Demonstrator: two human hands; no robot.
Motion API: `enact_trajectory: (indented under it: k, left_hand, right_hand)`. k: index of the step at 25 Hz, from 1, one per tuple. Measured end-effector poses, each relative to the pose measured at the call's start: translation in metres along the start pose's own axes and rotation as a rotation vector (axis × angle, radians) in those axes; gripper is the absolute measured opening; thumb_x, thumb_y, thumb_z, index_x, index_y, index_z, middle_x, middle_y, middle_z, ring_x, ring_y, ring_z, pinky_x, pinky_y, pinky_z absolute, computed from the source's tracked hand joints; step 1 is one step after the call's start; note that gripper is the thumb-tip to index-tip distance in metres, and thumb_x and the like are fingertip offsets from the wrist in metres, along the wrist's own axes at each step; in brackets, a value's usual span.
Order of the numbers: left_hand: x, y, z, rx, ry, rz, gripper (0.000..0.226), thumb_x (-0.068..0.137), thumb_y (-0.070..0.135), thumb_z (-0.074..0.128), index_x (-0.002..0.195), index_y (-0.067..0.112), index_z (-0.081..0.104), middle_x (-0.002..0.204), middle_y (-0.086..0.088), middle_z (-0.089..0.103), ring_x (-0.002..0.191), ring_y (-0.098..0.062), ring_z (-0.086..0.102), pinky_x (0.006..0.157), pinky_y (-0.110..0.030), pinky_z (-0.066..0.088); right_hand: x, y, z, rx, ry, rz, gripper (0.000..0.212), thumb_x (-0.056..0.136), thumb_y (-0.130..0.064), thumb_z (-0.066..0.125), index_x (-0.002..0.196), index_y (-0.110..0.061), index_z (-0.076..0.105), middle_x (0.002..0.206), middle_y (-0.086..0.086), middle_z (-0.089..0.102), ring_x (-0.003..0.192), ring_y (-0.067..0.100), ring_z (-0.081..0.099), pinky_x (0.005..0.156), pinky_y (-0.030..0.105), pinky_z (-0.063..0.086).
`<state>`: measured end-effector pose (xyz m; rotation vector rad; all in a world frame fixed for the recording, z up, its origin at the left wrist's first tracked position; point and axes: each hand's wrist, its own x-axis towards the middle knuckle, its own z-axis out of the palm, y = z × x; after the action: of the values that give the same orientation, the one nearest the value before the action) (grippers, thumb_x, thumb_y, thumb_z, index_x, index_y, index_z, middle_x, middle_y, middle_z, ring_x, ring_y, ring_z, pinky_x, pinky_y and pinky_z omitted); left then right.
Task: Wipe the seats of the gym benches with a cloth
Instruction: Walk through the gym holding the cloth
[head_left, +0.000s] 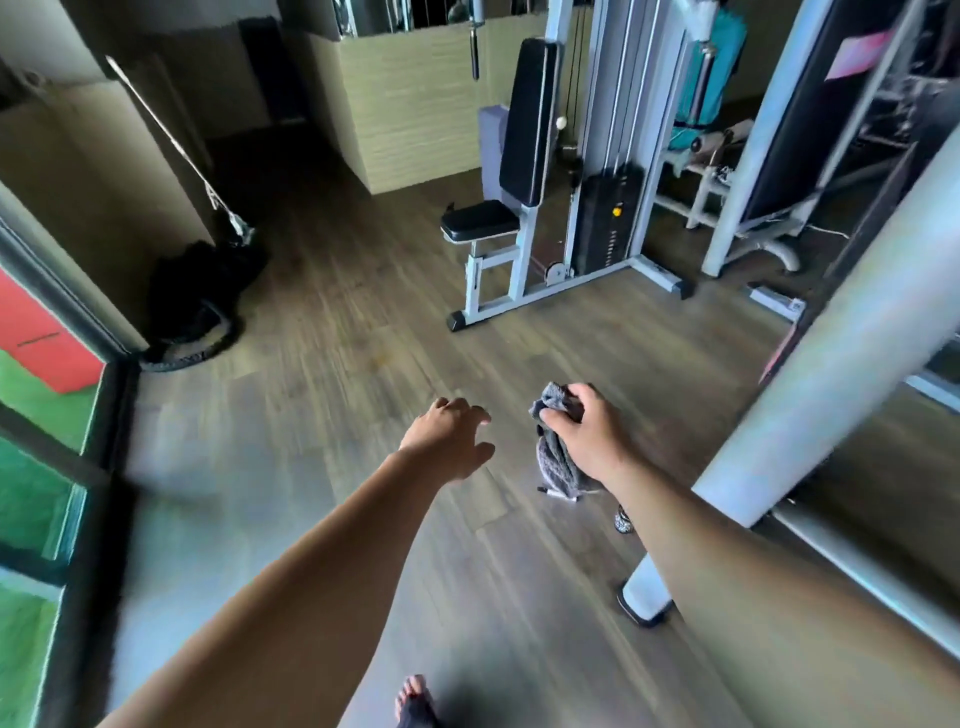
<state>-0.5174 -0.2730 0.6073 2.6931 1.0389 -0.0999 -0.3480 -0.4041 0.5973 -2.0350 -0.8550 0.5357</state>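
Observation:
Ahead across the wooden floor stands a weight machine whose small black seat (480, 221) has a tall black backrest (527, 122) above it. My right hand (584, 434) is shut on a grey cloth (556, 457) that hangs down from my fist in mid air, well short of the seat. To the left of it, my left hand (452, 434) is held out with fingers apart and holds nothing. Both arms reach forward over the floor.
A thick white machine post (810, 374) slants down close on my right, its foot (644, 605) on the floor. A black coiled rope (195, 306) lies by the left wall beside glass panels (47, 467). More benches and frames (769, 208) crowd the back right.

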Motion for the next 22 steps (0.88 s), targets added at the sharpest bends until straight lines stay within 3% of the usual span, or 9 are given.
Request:
enact_trajectory:
  k: [4,7,11,13,15,17,19,22]
  left_hand:
    - [0.092,-0.018,-0.017,-0.012,-0.036,0.178,0.051,0.094,0.047,0.064,0.143,0.031,0.056,0.143,-0.003,0.057,0.137,-0.025,0.046,0.106,-0.042,0.047]
    - [0.152,-0.014,-0.027,-0.065,-0.112,0.284,0.057,0.092,0.053,0.067,0.143,0.031,0.055,0.141,-0.002,0.058,0.135,-0.024,0.047,0.107,-0.043,0.046]
    - [0.219,0.007,-0.02,-0.177,-0.14,0.339,0.055,0.088,0.046,0.071,0.139,0.031,0.057,0.134,-0.003,0.062,0.131,-0.026,0.051,0.103,-0.041,0.048]
    - [0.253,0.019,-0.009,-0.221,-0.173,0.329,0.066,0.087,0.04,0.073,0.147,0.03,0.049,0.14,-0.004,0.059,0.133,-0.027,0.049,0.105,-0.039,0.046]
    - [0.29,0.031,0.001,-0.261,-0.192,0.335,0.082,0.085,0.035,0.074,0.157,0.03,0.035,0.148,-0.004,0.053,0.137,-0.028,0.046,0.109,-0.039,0.044]
    - [0.324,0.045,0.009,-0.295,-0.215,0.346,0.09,0.083,0.03,0.076,0.159,0.038,0.029,0.153,0.0,0.047,0.139,-0.026,0.044,0.112,-0.038,0.042]
    - [0.352,0.056,0.017,-0.318,-0.237,0.387,0.08,0.081,0.029,0.075,0.153,0.041,0.04,0.152,0.004,0.046,0.137,-0.024,0.047,0.111,-0.036,0.042]
    - [0.391,0.073,0.03,-0.349,-0.295,0.382,0.054,0.079,0.037,0.062,0.13,0.023,0.068,0.141,-0.003,0.059,0.128,-0.028,0.055,0.103,-0.03,0.042]
  right_hand:
    - [0.06,-0.014,0.019,0.112,0.207,0.128,0.047,0.089,-0.037,0.076,0.12,-0.01,0.054,0.107,0.006,0.07,0.11,0.03,0.066,0.074,0.025,0.034]
    - [0.098,-0.024,0.03,0.178,0.333,0.22,0.044,0.088,-0.037,0.077,0.108,-0.006,0.052,0.094,0.004,0.062,0.097,0.031,0.064,0.069,0.026,0.031]
    - [0.146,-0.013,0.028,0.271,0.378,0.273,0.037,0.083,-0.044,0.078,0.083,-0.013,0.059,0.078,0.002,0.068,0.076,0.025,0.061,0.067,0.034,0.04]
    - [0.18,0.006,0.021,0.299,0.38,0.307,0.04,0.075,-0.056,0.072,0.074,-0.016,0.065,0.066,-0.003,0.066,0.069,0.02,0.062,0.068,0.036,0.045]
    - [0.215,0.031,0.012,0.331,0.314,0.32,0.044,0.068,-0.061,0.064,0.073,-0.018,0.071,0.062,0.0,0.067,0.067,0.019,0.062,0.071,0.041,0.05]
    - [0.251,0.051,0.002,0.452,0.246,0.404,0.036,0.065,-0.053,0.067,0.076,-0.02,0.077,0.07,0.003,0.073,0.072,0.02,0.065,0.077,0.041,0.053]
    - [0.274,0.065,-0.013,0.566,0.175,0.506,0.024,0.066,-0.042,0.07,0.072,-0.02,0.077,0.073,0.004,0.074,0.073,0.02,0.066,0.076,0.035,0.048]
    - [0.305,0.084,-0.034,0.691,0.093,0.648,0.015,0.073,-0.034,0.071,0.07,-0.019,0.074,0.079,0.011,0.072,0.077,0.025,0.065,0.077,0.035,0.045]
